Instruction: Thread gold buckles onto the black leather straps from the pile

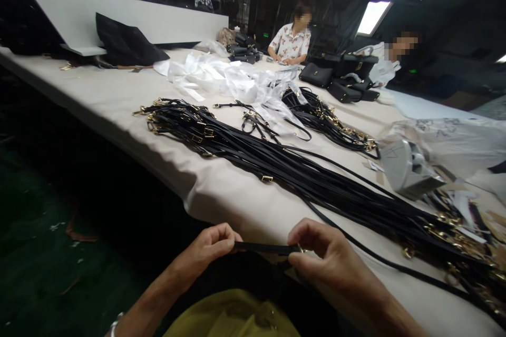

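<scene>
Between my two hands a short stretch of black strap (265, 247) is held taut, just off the near edge of the table. My left hand (217, 242) pinches it at its left, thumb against fingers. At its right, my right hand (320, 247) grips the strap beside a small gold-coloured metal piece, partly hidden by the fingers. Beyond my hands lies a long bundle of black straps (300, 171) with gold buckles and clasps at both ends. A few shorter straps (255, 121) lie loose behind it.
A second strap pile (324, 118) and crumpled translucent wrapping (237, 76) lie farther back on the cloth-covered table (233, 192). A grey tape dispenser-like object (407, 166) stands right, beside a plastic bag (454, 142). Black handbags (343, 76) sit near two seated people. More people are behind a white partition (130, 16).
</scene>
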The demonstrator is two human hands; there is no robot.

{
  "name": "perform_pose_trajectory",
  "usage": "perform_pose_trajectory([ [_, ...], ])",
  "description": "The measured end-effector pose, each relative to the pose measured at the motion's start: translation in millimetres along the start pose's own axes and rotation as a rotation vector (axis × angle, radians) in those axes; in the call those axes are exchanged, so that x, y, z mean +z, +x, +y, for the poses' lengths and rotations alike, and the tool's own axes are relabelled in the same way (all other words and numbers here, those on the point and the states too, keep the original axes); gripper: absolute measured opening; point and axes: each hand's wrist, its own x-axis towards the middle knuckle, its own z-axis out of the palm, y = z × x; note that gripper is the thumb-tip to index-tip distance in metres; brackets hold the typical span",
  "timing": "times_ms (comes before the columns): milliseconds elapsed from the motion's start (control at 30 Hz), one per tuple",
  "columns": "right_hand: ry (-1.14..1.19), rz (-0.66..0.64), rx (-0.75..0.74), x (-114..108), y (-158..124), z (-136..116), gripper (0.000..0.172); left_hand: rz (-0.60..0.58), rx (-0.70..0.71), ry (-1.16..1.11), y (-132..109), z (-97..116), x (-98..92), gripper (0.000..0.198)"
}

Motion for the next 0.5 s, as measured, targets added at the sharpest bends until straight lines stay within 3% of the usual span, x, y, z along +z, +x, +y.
perform_pose_trajectory([
  [100,0.363,-0.024,0.093,4.6,3.3,-0.1,0.021,-0.214,0.027,-0.048,0.9,5.1,16.3,0.036],
  [167,0.526,-0.02,0.149,5.5,4.6,-1.4,0.029,-0.286,0.062,0.034,4.8,8.4,32.9,0.049],
  [300,0.69,0.015,0.244,4.0,5.1,-1.8,0.03,-0.253,0.057,0.06,11.5,11.3,53.8,0.03],
  [500,0.841,-0.078,0.291,10.2,5.4,5.1,0.016,-0.138,0.139,0.232,5.2,25.5,48.2,0.036],
])
